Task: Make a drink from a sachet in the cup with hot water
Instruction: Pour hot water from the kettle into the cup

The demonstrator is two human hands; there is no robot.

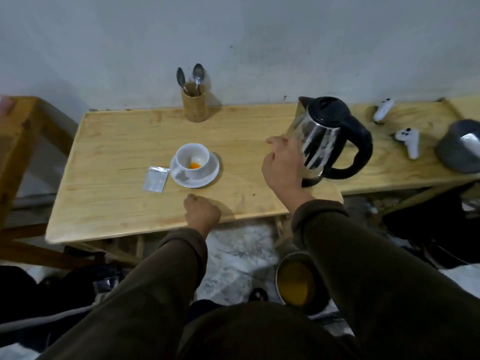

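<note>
Orange powder lies in the cup [192,159] on its saucer mid-counter, the right hand [281,166] half-open beside the kettle [327,137] (handle ungrasped), the left hand [202,213] fisted, empty: next, grip and pour.

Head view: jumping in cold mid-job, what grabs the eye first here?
The shiny steel kettle with its black handle stands at the table's right end, and the right hand is against its near side. Left of it, a white cup on a saucer holds orange powder, with the silver sachet flat beside it.
</note>
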